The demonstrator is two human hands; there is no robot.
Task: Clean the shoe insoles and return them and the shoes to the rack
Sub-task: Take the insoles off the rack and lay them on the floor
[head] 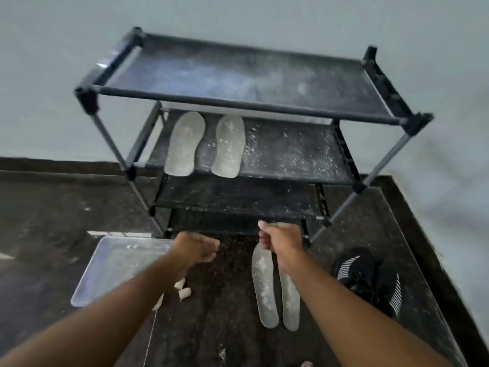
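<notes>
My right hand is shut on the top ends of two grey insoles, which hang down side by side, dusted with white powder. My left hand is a closed fist to the left of them; whether it holds anything is hidden. Two more pale insoles lie flat on the second shelf of the black shoe rack, left of its middle. A pair of black shoes with white stripes sits on the dark floor to the right, below my right arm.
A metal tray with powder traces lies on the floor at the left of the rack. Small pale stubs lie beside its right edge. White powder speckles the rack shelves. A pale wall stands behind the rack.
</notes>
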